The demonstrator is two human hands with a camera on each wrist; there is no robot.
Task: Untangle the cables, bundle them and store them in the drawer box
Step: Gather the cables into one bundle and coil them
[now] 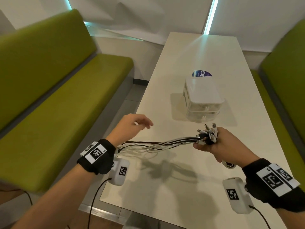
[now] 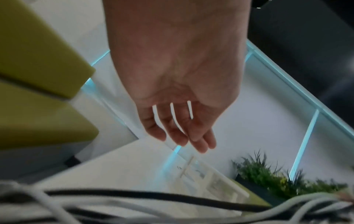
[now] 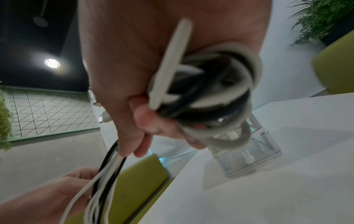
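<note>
Several black and white cables (image 1: 165, 142) stretch above the white table (image 1: 165, 200) between my two hands. My right hand (image 1: 212, 142) grips one end of the bunch, and the connectors (image 1: 208, 131) stick up out of the fist. In the right wrist view this hand (image 3: 153, 121) also holds a looped coil (image 3: 226, 97) with a white strip across it. My left hand (image 1: 140, 123) hovers with fingers straight and holds nothing; the cables pass under its wrist. The left wrist view shows its bare palm (image 2: 184, 136) and blurred cables (image 2: 134, 195) below. The clear two-drawer box (image 1: 204, 95) stands beyond, both drawers closed.
A round blue label (image 1: 202, 74) lies on the table behind the box. Green benches flank the table on the left (image 1: 57, 113) and right (image 1: 283, 80). White camera units hang under both wrists. A plant (image 2: 268, 178) stands by the far wall.
</note>
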